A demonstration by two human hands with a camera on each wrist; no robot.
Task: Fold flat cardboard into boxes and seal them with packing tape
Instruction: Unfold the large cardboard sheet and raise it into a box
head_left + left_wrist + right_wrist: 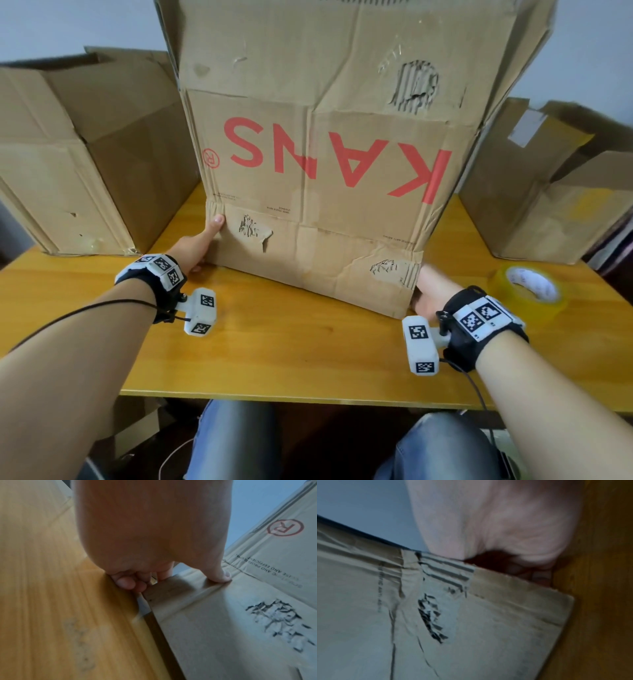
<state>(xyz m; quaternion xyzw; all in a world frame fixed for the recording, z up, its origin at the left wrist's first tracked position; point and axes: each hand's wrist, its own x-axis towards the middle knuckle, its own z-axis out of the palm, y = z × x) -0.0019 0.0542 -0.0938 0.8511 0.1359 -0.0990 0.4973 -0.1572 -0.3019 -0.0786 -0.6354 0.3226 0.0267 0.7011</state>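
You are holding a large cardboard box [318, 164] upright on the wooden counter [291, 349], its red lettering upside down toward you. Your left hand [197, 245] is gripping the bottom flap at the box's left edge, thumb [220, 573] pressing on the outer face and fingers [127, 582] curling behind it. Your right hand [430, 291] is gripping the flap's right edge, its fingers [537, 574] tucking behind the cardboard. Whether anything is inside the box cannot be told. A roll of yellowish packing tape [529, 291] is lying on the counter just right of your right wrist. An open cardboard box [85, 154] is standing at the left and another [548, 185] at the right; their contents are not showing.
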